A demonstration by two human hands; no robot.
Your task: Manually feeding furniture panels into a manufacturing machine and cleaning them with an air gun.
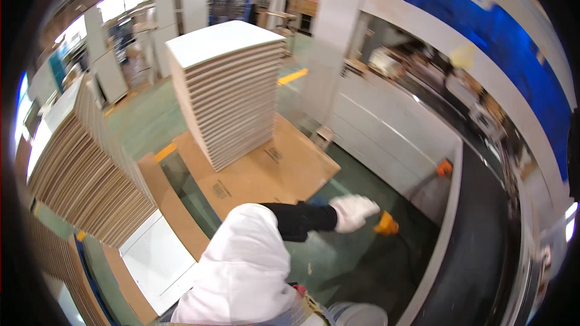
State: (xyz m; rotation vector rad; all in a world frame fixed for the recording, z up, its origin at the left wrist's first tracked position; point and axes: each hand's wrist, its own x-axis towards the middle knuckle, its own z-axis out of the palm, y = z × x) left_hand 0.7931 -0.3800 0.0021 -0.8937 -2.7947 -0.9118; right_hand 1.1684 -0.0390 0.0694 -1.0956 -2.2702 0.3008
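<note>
Roughly at picture centre, one gloved hand shows: the right hand (353, 211), as I take it, on a black sleeve coming out of a white coat, though motion blur leaves the side uncertain. Fingers stretched out, holding nothing, tips just short of the orange object (385, 224), which sits low on the green floor (338, 259) at 4 o'clock from the glove. Left hand out of frame. My read of the step: a reach toward that orange piece, contact not yet made. Closing on it would call for a slightly lower and further stretch toward 4 o'clock, then a wrap of the fingers round its body. A second orange fitting (444, 168) sits at 2 o'clock, against the white machine housing (393, 127), with a dark cable running down from it; worth not snagging. Edges: the housing wall runs close behind the target, and the pale rim of the dark conveyor bed (477, 235) closes the 3 o'clock side, so the room is a narrow wedge of floor. At 10 o'clock a cardboard sheet (266, 169) lies flat, bearing the tall stack of white boards (226, 84), corner pointing my way. At 9 o'clock, a leaning board stack (84, 163), with a white panel (154, 259) on the floor below it. Freest space: the floor at 6 o'clock from the glove.
</note>
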